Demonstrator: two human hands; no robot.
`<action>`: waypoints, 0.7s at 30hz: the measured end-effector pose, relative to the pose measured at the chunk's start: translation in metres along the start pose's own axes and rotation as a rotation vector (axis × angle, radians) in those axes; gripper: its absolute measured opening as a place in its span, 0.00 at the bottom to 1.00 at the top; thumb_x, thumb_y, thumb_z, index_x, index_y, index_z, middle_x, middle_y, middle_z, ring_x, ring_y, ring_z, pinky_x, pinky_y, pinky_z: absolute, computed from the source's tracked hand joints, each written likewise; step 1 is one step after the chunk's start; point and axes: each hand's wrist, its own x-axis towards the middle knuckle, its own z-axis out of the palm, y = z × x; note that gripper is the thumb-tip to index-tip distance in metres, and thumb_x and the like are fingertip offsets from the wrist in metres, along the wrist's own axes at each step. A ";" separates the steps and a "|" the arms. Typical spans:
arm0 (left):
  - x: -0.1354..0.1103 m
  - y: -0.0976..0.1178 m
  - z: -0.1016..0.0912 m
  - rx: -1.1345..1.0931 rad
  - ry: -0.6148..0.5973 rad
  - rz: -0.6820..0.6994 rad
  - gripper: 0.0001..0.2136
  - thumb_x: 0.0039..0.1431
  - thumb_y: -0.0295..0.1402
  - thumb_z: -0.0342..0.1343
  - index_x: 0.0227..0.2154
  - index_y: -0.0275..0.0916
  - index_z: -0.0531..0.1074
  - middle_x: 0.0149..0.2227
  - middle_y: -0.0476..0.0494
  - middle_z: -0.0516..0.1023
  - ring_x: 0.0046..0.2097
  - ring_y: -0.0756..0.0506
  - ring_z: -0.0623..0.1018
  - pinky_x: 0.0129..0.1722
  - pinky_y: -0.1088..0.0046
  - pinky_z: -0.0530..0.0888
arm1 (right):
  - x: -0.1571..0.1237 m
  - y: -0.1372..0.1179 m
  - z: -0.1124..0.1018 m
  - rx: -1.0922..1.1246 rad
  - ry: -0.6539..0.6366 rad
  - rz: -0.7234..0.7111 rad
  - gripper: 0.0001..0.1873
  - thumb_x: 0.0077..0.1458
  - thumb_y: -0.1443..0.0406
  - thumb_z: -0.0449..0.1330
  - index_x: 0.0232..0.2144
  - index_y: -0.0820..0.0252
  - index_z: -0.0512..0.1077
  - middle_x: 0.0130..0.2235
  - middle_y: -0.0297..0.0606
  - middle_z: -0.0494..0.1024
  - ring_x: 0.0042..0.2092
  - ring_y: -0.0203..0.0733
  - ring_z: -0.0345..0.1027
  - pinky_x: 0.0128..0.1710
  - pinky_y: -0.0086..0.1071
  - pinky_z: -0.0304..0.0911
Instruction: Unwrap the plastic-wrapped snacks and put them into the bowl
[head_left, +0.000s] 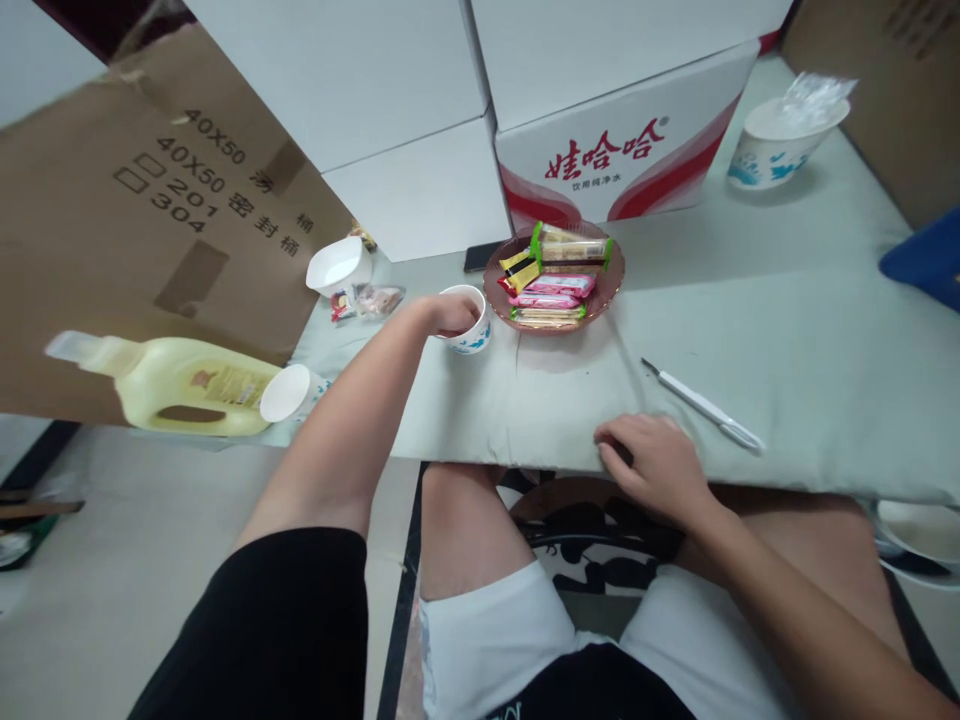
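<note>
My left hand (454, 316) reaches into a white paper cup (472, 343) with a blue print. The fingers are down inside the cup, so whether they hold anything is hidden. Just right of it, a pinkish glass bowl (555, 328) holds several wrapped snack bars (559, 288). My right hand (654, 462) rests at the table's front edge, loosely curled, with a gap between thumb and forefinger and nothing seen in it. Beyond its fingers lies a slim white-handled tool with a thin dark tip (703, 402).
A yellow bottle (199, 385) and a tipped paper cup (289, 395) lie at left. Behind them are a white tub (339, 265), small packets (367, 301) and a dark phone-like slab (481, 257). White cartons (615, 150) line the back; another cup (780, 150) holds clear plastic.
</note>
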 end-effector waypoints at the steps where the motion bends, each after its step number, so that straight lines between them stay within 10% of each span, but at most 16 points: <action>1: 0.001 0.000 0.001 0.147 -0.046 0.016 0.08 0.31 0.19 0.60 0.16 0.37 0.76 0.21 0.45 0.76 0.34 0.40 0.78 0.42 0.67 0.72 | 0.000 0.000 0.001 -0.012 -0.001 -0.003 0.08 0.62 0.64 0.54 0.32 0.55 0.73 0.32 0.34 0.80 0.36 0.44 0.71 0.39 0.38 0.52; 7: 0.006 0.000 0.016 0.669 -0.095 0.097 0.07 0.40 0.25 0.60 0.25 0.38 0.80 0.33 0.41 0.80 0.42 0.38 0.78 0.45 0.70 0.70 | -0.002 0.000 0.004 -0.087 0.014 -0.055 0.10 0.63 0.64 0.54 0.32 0.55 0.74 0.32 0.35 0.79 0.36 0.44 0.71 0.39 0.38 0.52; 14: -0.007 0.002 -0.018 0.155 -0.283 -0.059 0.09 0.44 0.30 0.63 0.32 0.38 0.81 0.31 0.41 0.80 0.38 0.41 0.79 0.40 0.69 0.73 | -0.004 0.003 0.004 -0.092 0.035 -0.097 0.12 0.65 0.63 0.52 0.32 0.55 0.73 0.31 0.35 0.79 0.35 0.44 0.70 0.39 0.38 0.53; 21: -0.002 -0.073 -0.083 0.395 0.500 -0.158 0.18 0.53 0.32 0.62 0.48 0.38 0.74 0.52 0.33 0.77 0.53 0.36 0.75 0.56 0.60 0.71 | -0.002 0.001 0.005 -0.130 0.058 -0.123 0.12 0.66 0.62 0.52 0.32 0.55 0.73 0.30 0.35 0.78 0.33 0.44 0.69 0.38 0.38 0.53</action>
